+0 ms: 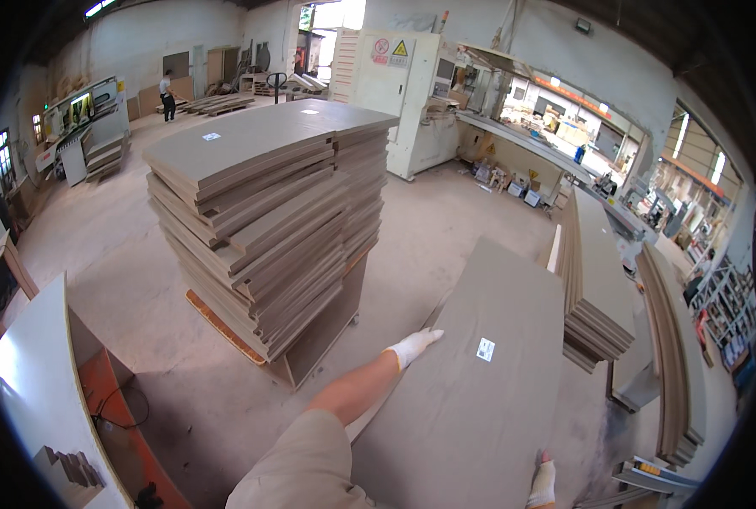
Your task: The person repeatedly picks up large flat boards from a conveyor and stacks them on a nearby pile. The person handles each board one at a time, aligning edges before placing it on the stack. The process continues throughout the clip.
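Observation:
A long grey-brown board (463, 399) with a small white label slants away in front of me. My left hand (415, 346), in a white glove, grips its left edge, with the fingers lying close together over the face. At the near right edge of the same board is my right hand (543, 485), also gloved, with a bare fingertip showing. It holds that edge, though most of its fingers are hidden. Left of the board rises a tall stack of similar boards (268, 220), its layers unevenly aligned, on a low wooden base (331, 327).
More boards (594, 263) are piled on the right, beside another stack (671, 356). A white-topped bench (39, 365) stands at near left. Behind are a large white machine cabinet (382, 93) and a long machine bed (522, 140). Far left, a person (168, 97) stands on the floor.

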The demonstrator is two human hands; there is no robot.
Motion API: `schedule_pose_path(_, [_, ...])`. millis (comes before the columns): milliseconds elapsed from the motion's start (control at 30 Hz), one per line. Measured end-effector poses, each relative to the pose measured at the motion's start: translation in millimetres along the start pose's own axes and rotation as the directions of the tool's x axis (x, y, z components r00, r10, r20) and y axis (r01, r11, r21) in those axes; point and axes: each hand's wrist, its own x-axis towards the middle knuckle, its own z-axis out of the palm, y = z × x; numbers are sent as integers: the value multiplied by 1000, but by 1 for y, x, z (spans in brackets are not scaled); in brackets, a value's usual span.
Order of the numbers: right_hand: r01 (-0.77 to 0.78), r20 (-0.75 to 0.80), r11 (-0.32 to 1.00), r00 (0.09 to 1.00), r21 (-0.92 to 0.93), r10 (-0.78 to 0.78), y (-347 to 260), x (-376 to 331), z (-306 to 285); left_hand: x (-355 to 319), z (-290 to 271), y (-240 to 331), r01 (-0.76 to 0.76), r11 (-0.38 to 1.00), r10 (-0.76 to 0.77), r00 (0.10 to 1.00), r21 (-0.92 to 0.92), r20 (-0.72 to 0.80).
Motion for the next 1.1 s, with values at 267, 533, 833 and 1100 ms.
schedule_pose_path(267, [68,2,997,998,-44,-68,-13,7,-26,-10,3,24,-1,947,-5,1000,322,19])
schedule_pose_path(533, [201,33,948,976,246,-215,61,24,-81,57,38,-46,-143,936,76,974,323,212])
schedule_pose_path(833, [45,11,998,999,-43,-45,2,-1,-7,27,-37,-48,-226,965,245,958,132,-152])
schedule_pose_path(1100, [226,155,752,974,-619,-165,-15,34,38,-2,-86,-21,-152,933,217,961,326,-173])
